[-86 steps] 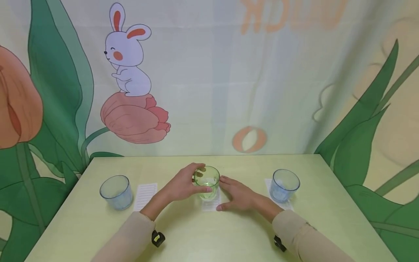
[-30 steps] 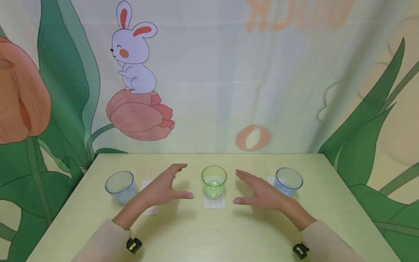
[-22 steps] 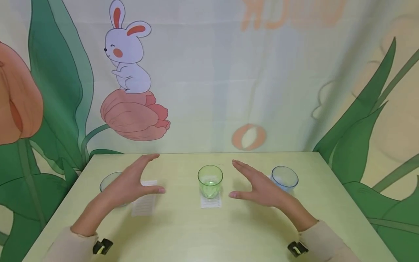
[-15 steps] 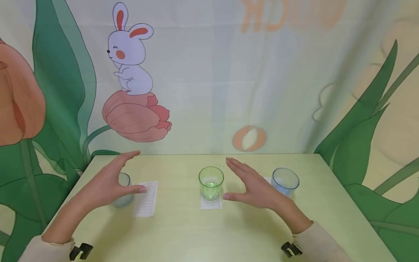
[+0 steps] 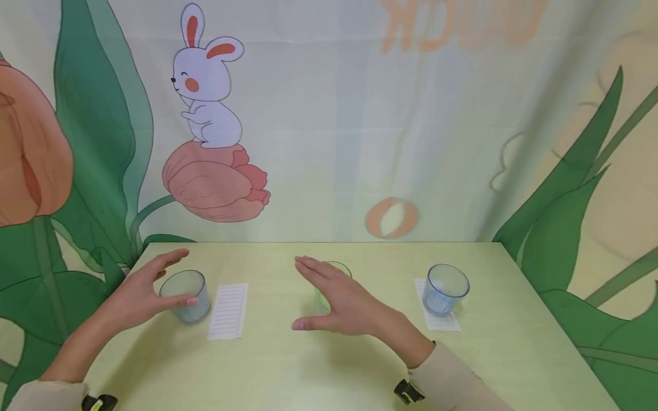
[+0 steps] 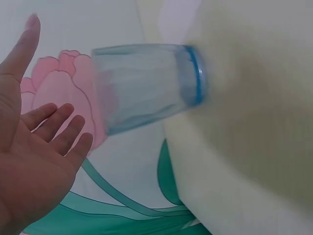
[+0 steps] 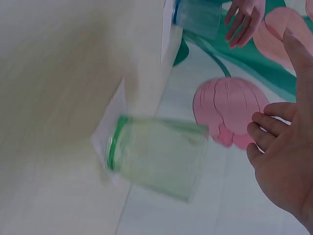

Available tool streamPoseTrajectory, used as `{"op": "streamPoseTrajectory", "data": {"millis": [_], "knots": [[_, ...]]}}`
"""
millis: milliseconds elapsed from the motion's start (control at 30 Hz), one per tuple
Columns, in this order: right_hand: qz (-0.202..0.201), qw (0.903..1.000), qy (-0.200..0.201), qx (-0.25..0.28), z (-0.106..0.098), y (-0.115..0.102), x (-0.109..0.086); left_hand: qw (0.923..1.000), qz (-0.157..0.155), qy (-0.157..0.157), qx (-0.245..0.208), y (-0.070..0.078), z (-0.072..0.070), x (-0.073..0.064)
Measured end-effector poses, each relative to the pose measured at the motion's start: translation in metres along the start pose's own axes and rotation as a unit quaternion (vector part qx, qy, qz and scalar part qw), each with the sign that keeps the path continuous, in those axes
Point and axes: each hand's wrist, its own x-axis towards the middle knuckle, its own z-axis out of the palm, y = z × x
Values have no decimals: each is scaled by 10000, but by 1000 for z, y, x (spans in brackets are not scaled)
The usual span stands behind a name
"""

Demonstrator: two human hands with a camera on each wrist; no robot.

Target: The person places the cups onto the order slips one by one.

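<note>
Blue glass [image 5: 192,289] stood upright, lower left of head frame. Left hand [image 5: 137,299] beside it, fingers parted, not touching; a low, even grip looked safest. Right hand [image 5: 343,301], fingers likewise holding nothing, screened green glass [image 7: 159,159], lower centre.

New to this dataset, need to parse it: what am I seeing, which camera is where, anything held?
No machine here, just a person's bare left hand and right hand. The wide picture comes from a head-worn camera; the two close, sideways ones come from cameras on each wrist. On the table stand the left blue glass beside the left paper, the green glass on the middle paper, and the right blue glass on the right paper. Neither hand holds anything: the left is near the left blue glass, the right near the green glass.
</note>
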Motion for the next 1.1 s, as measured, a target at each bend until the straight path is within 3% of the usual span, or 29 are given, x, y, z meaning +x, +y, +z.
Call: {"op": "streamPoseTrajectory", "data": {"millis": [233, 400, 700, 900, 1100], "knots": [[-183, 9996, -202, 51, 35, -12, 29, 9999, -95, 52, 90, -20, 7, -1], [-41, 9996, -295, 27, 62, -9, 50, 9999, -94, 24, -87, -33, 11, 1], [344, 9967, -620, -386, 103, 1, 90, 9977, -395, -268, -480, -48, 15, 5], [488, 9904, -1089, -692, 116, 2, 108, 9959, -272, -263, -825, -53, 18, 4], [462, 9818, -1367, -1239, 128, 3, 113, 9969, -234, -294, -693, -54, 18, 1]]}}
